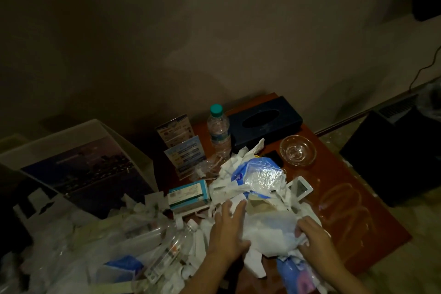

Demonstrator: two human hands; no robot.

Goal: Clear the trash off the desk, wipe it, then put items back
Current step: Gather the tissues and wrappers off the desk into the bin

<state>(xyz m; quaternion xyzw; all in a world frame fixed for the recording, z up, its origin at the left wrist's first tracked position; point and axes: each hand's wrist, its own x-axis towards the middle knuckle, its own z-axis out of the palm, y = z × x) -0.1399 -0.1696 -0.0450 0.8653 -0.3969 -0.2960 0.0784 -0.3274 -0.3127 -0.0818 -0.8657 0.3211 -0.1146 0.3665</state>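
Note:
A heap of white paper and tissue trash [269, 227] covers the near left part of the reddish-brown desk [358, 210]. My left hand [229, 229] lies flat on the heap's left side with its fingers straight. At the heap's right side my right hand [312, 234] grips crumpled paper, fingers curled into it. A blue and clear plastic wrapper [260, 176] lies on top of the pile. Under my right forearm there is a blue and pink packet [296, 277].
On the desk stand a water bottle [218, 129], a dark tissue box [265, 122], a glass bowl [297, 150], leaflet stands [185, 150], a teal box [188, 194] and a white frame [300, 187]. More trash and empty bottles [167, 246] lie left. Wet smears mark the desk's right.

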